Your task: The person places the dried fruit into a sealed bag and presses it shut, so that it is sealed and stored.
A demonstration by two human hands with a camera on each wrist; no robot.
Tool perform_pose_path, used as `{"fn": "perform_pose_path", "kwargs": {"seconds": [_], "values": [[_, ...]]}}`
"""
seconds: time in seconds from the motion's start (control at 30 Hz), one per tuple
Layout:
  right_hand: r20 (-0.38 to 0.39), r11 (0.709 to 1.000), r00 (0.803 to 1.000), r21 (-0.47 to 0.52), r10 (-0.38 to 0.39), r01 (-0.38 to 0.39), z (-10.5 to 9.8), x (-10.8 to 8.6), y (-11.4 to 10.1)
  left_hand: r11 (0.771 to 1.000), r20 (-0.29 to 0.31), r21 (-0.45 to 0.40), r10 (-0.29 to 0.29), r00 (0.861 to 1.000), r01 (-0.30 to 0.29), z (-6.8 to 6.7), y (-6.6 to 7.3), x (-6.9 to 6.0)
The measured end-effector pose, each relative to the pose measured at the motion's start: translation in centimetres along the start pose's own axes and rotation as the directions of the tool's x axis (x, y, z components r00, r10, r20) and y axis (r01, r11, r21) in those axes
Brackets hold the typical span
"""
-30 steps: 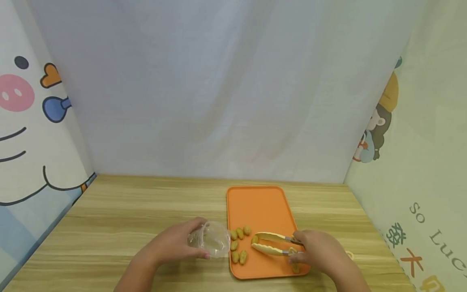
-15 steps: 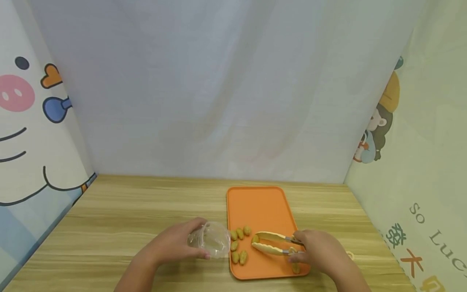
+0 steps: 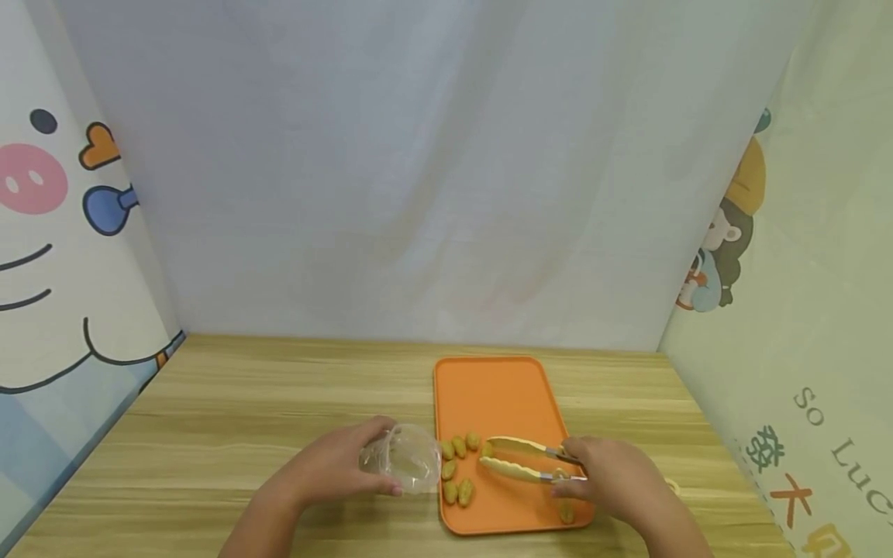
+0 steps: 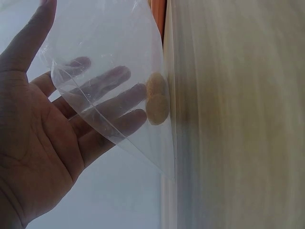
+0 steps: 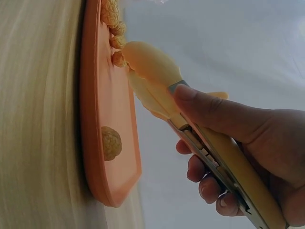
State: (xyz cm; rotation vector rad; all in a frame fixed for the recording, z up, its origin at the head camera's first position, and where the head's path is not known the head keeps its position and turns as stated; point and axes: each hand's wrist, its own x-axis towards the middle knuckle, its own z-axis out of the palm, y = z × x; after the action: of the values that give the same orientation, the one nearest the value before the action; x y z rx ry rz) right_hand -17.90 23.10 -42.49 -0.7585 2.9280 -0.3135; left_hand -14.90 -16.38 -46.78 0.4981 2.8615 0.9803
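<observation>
My left hand [image 3: 345, 463] holds a clear plastic cup [image 3: 413, 459] on its side by the tray's left edge, its mouth facing right. Through the clear plastic, the fingers [image 4: 114, 102] show in the left wrist view. In my right hand [image 3: 614, 477] is a pair of tongs [image 5: 157, 78] with cream, scalloped tips, gripped along the handles. The tips are apart over the orange tray [image 3: 491, 395]. One wrinkled yellow-brown nut-like piece [image 3: 487, 450] sits at the tips; whether they pinch it I cannot tell. Several similar pieces [image 3: 465, 491] lie along the tray's left side.
Another nut-like piece [image 5: 111, 144] lies at the tray's near right corner, under the tongs in the head view. The wooden table [image 3: 279, 380] ends at a pale cloth backdrop [image 3: 418, 170], with printed cloths on both sides.
The tongs' tips have shifted slightly away from me, and the nut-like piece at them has moved the same way. My left hand and the cup have stayed in place.
</observation>
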Motion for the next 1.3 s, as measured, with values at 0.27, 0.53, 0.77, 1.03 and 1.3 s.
{"fn": "perform_pose_path", "kwargs": {"seconds": [0.27, 0.53, 0.77, 1.03, 1.3], "values": [[-0.034, 0.999, 0.998, 0.002, -0.051, 0.052, 0.0, 0.1, 0.3, 1.0, 0.002, 0.012, -0.003, 1.0, 0.003, -0.1, 0.2, 0.0], [-0.054, 0.995, 0.993, 0.018, -0.101, 0.102, -0.2, 0.0, 0.4, 1.0, 0.002, 0.021, -0.006, 1.0, 0.006, -0.2, 0.3, 0.0], [-0.079, 0.991, 0.988, 0.026, -0.13, 0.133, -0.4, 0.0, 0.2, 1.0, 0.002, 0.027, -0.012, 1.0, 0.012, -0.1, 0.2, 0.0], [-0.114, 0.988, 0.982, 0.026, -0.151, 0.155, -0.8, -0.2, -0.1, 1.0, 0.007, 0.023, -0.019, 1.0, 0.018, -0.1, 0.4, -0.1], [-0.155, 0.983, 0.972, 0.011, -0.177, 0.181, -1.1, -0.8, 0.1, 1.0, 0.002, 0.021, -0.018, 1.0, 0.018, 0.2, 1.0, -0.1]]}}
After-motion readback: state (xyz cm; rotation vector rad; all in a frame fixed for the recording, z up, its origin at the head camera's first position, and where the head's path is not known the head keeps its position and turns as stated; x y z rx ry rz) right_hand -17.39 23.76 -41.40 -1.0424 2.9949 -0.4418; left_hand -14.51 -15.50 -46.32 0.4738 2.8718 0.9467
